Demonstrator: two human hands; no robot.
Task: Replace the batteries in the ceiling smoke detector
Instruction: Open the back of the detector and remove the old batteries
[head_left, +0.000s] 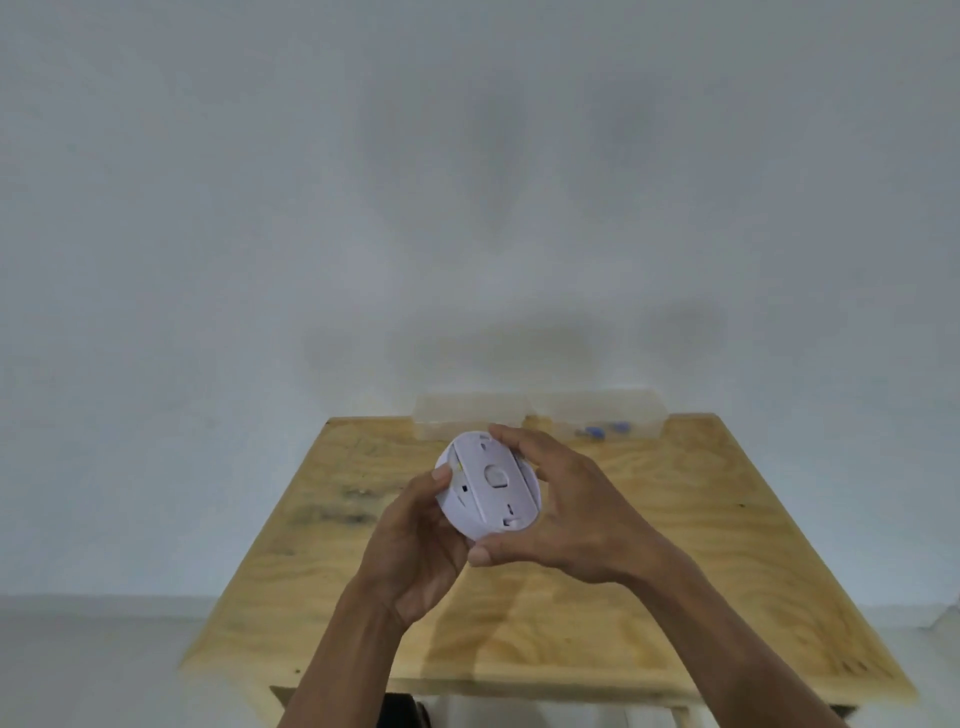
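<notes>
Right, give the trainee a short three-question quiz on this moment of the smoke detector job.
1. True or false: the smoke detector lies flat on the wooden table.
2. Which hands hold it? A) left only B) right only C) both
3. Fill in: at the table's far edge stands a clear plastic ____ with small blue items inside.

Key
1. False: it is held up above the table.
2. C: the left hand grips its left edge and the right hand wraps its right side, thumb below.
3. Container.
</notes>
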